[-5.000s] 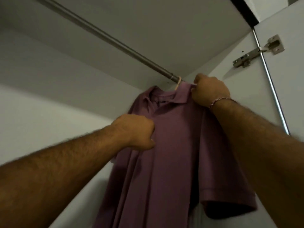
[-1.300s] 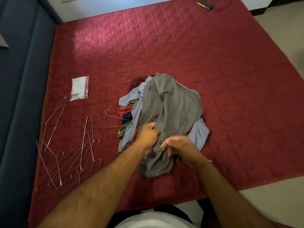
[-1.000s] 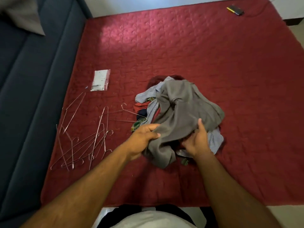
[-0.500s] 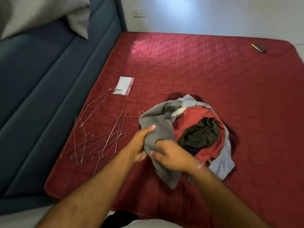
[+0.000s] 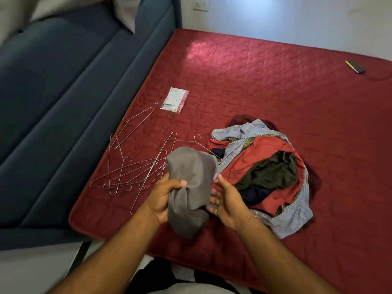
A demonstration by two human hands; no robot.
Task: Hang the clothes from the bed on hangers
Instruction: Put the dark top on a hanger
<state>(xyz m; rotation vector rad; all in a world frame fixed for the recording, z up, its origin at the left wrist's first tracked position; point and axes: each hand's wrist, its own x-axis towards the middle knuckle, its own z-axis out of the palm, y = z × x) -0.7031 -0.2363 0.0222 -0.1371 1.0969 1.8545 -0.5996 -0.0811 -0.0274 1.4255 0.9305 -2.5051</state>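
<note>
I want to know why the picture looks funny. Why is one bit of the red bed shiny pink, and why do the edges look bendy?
In the head view, light falls on the far part of the red bedcover, washing it pale pink, and makes a bright glow on the wall; the wide-angle lens curves the bed's edges; the left hand and grey garment look fairly sharp.
</note>
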